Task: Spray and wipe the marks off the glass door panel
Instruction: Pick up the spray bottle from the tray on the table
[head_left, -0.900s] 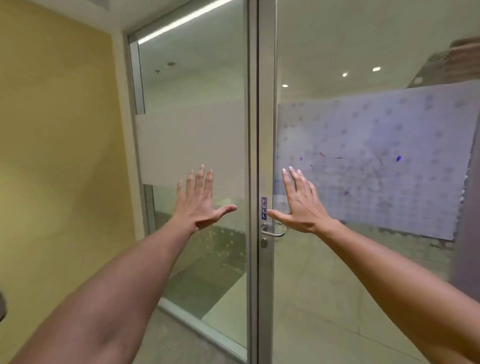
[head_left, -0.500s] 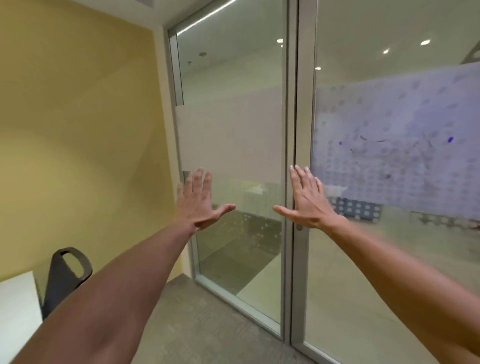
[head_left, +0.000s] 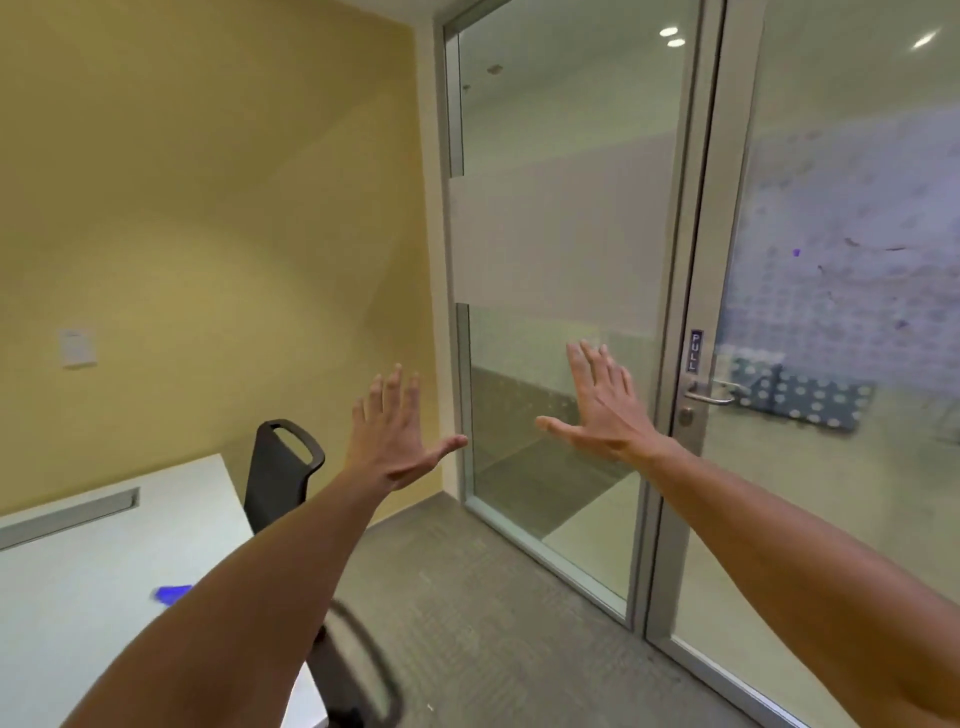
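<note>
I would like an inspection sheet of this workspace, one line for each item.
Surface: glass door panel shut, with coloured marks on its frosted band.
Job's things: no spray bottle or cloth seen; small blue object on the white table, too blurred to name.
Clutter: black chair beside the table.
Hands: left hand and right hand both open, empty, raised.
Cables: nothing seen.
Surroundings: yellow wall, carpet floor, door handle under a PULL sign.
</note>
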